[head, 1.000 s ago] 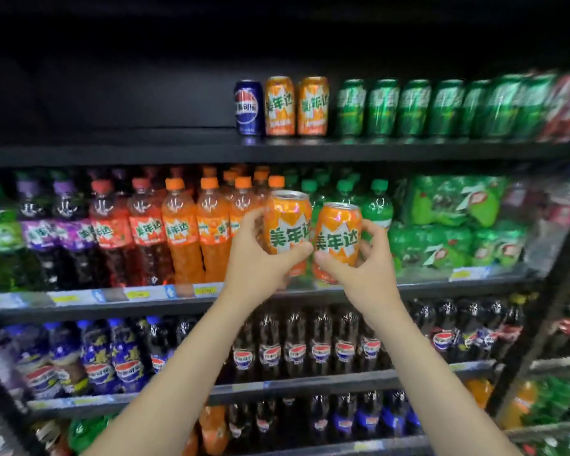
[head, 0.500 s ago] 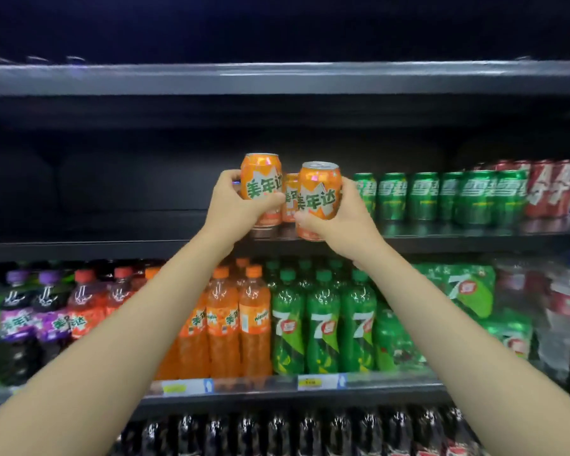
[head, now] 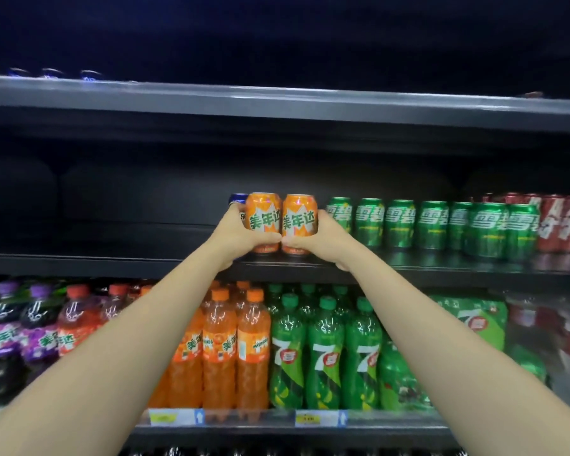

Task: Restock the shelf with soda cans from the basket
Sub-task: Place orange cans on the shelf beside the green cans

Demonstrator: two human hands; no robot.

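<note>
Two orange soda cans stand side by side at the front of the dark can shelf. My left hand grips the left orange can, and my right hand grips the right orange can. Both cans are upright with their bases at the shelf surface. A blue can peeks out behind my left hand. To the right runs a row of green cans, then red cans. The basket is out of view.
The can shelf's left half is dark and bare of cans. Below it stand purple and red bottles, orange bottles, green bottles and green multipacks. An upper shelf edge runs overhead with blurred can tops at far left.
Both hands have carried the orange cans up from the bottle shelf's height and forward onto the can shelf, where the cans now stand upright side by side. The camera has tilted upward.
</note>
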